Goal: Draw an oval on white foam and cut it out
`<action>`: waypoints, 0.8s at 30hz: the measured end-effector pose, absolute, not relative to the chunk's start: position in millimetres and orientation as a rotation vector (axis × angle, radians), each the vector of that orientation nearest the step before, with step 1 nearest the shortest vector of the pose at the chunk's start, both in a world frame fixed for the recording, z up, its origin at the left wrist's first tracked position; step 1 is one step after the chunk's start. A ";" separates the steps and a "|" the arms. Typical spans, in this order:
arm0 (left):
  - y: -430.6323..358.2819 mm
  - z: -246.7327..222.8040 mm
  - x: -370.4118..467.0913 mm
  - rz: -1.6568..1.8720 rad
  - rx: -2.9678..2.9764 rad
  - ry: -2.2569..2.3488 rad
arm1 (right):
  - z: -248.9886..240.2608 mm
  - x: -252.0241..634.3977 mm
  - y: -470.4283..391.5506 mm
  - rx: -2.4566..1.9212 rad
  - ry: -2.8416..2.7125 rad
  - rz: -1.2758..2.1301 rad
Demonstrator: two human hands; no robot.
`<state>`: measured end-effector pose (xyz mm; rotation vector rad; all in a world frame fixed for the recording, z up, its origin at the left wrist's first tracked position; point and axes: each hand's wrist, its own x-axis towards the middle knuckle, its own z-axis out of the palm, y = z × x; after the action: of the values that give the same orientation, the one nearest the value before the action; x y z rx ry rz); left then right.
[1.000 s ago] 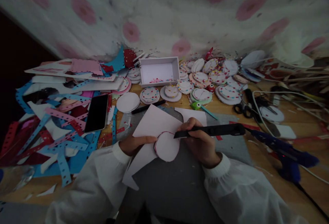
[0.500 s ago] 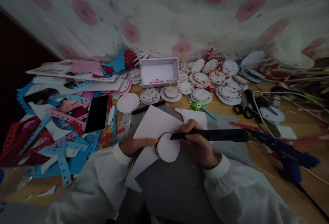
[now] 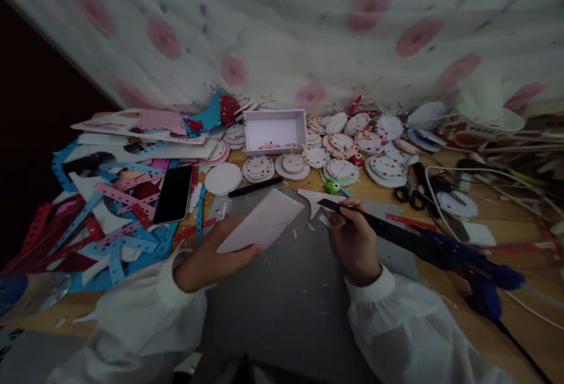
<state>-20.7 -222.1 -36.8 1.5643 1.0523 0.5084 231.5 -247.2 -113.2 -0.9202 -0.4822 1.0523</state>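
Card [image 3: 267,219] and knife [image 3: 385,229] held above a grey mat [image 3: 282,302].
Left hand [image 3: 205,263] pinches the card's near edge; right hand [image 3: 356,243] grips the knife with curled fingers.

My camera shows me a white left sleeve [image 3: 132,319] and a matching right sleeve [image 3: 409,325], both loose and puffy. I make out thin, faintly sheer cloth, creased in soft folds. Each narrows to a snug, gathered cuff [image 3: 372,287] at the wrist. Past these, left hand [image 3: 211,263] and right hand [image 3: 356,243] are bare.
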 end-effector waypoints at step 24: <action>-245.4 -40.2 -6.4 0.470 3.326 0.354 | -110.0 230.0 -250.1 -0.941 -0.276 1.149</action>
<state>-6.4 -245.4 -40.2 3.3260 0.3536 0.4704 230.0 -250.1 -110.0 -0.9414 -0.2755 1.1488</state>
